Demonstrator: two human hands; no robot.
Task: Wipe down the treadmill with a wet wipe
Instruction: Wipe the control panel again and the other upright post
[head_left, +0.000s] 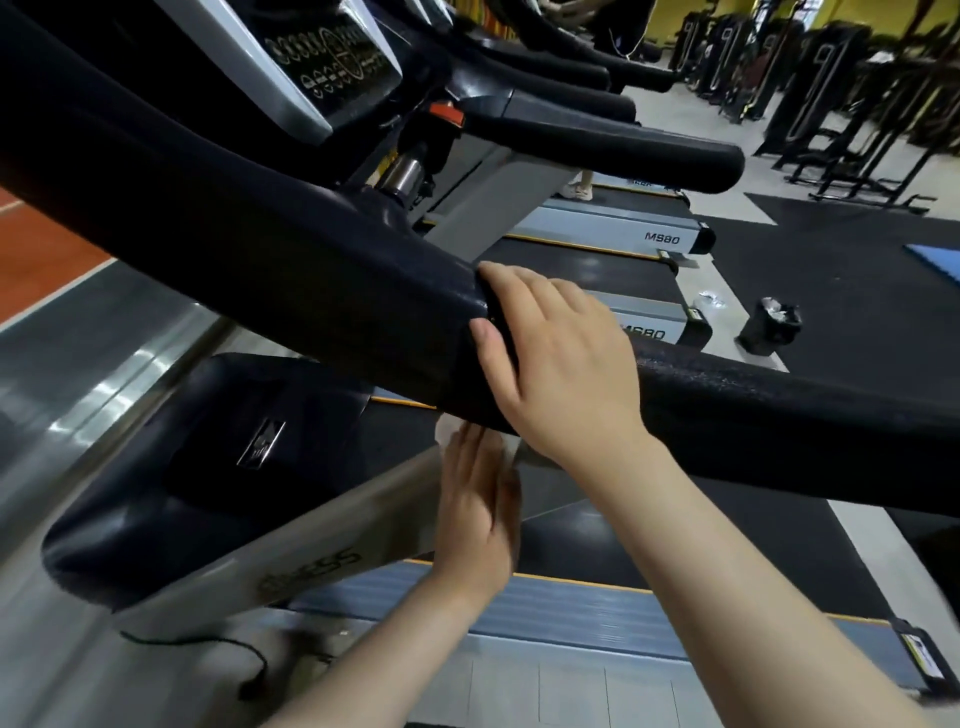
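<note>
The treadmill's thick black handrail (291, 291) runs across the view from upper left to lower right. My right hand (561, 358) rests on top of it, fingers wrapped over the rail and thumb on its near side. Below the rail, my left hand (478, 499) has straight fingers pressing a white wet wipe (448, 430) against the rail's underside, near the grey upright (332, 545). Only a corner of the wipe shows above the fingertips. The black motor cover (208, 467) lies to the left, the running belt (597, 535) beneath my arms.
More treadmills (597, 228) stand in a row behind, with a person's feet on one. A small black bin (770, 326) sits on the floor at right. Black gym racks (831, 88) fill the far right. A power cable (228, 654) trails on the floor at lower left.
</note>
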